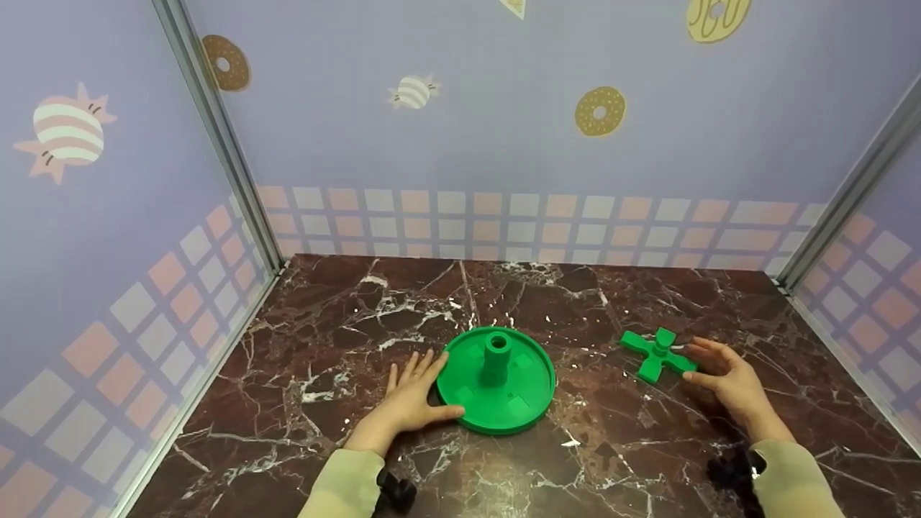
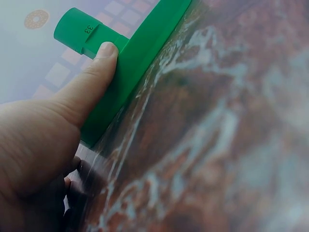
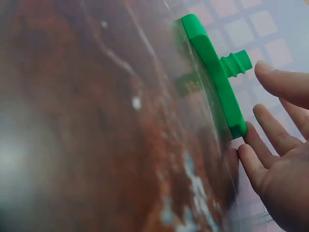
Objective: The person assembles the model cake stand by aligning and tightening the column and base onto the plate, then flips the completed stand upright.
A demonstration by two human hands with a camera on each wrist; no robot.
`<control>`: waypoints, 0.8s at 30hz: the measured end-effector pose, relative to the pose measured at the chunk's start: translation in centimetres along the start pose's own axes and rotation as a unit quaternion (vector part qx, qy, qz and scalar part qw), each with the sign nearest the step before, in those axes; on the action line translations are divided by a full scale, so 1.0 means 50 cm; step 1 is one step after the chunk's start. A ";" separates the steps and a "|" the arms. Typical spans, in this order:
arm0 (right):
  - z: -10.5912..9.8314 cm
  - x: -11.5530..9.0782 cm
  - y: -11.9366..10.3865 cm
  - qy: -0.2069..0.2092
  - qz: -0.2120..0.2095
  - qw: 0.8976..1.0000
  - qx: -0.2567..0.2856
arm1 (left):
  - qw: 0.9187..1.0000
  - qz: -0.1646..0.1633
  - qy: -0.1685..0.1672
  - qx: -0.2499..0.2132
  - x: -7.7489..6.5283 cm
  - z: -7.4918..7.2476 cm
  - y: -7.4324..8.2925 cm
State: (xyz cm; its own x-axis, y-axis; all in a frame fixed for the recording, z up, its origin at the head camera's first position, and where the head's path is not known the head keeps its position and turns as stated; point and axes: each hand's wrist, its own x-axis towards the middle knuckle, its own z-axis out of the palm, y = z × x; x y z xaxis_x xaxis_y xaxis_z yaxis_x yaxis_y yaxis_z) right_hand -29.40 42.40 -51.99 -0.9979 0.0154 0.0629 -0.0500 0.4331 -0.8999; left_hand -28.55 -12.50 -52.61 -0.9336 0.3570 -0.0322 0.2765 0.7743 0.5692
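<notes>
Your left hand [image 1: 411, 404], spread, touches a disc [image 1: 529, 404], your right hand [image 1: 735, 385], spread, flanks a cross [image 1: 660, 353]: both likely light, stiff, best held by their stems [image 1: 496, 363].

Pale yellow-green sleeves [image 1: 342, 483], a small black device [image 1: 397, 493] at each wrist

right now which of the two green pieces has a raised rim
The round dish with the hollow post; the cross-shaped piece has none.
</notes>
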 end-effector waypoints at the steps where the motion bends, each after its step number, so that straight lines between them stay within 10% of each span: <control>1: 0.001 0.002 -0.001 -0.006 0.006 1.000 -0.014 | 1.000 0.000 0.000 0.000 0.000 0.000 0.000; 15: 0.014 0.025 -0.008 -0.016 0.010 0.981 -0.191 | 1.000 -0.006 -0.003 -0.003 -0.004 -0.002 0.004; 24: 0.018 0.023 -0.020 -0.007 -0.028 0.977 -0.213 | 1.000 -0.005 -0.001 -0.001 -0.004 -0.004 0.004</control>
State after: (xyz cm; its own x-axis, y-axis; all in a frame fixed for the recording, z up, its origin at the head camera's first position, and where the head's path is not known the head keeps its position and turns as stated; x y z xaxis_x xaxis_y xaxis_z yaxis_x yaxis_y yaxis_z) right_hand -30.52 41.18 -51.41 -0.9946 -0.0304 0.0992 -0.0867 0.7691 -0.6332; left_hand -28.36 -12.51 -52.33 -0.9361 0.3495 -0.0399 0.2657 0.7768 0.5710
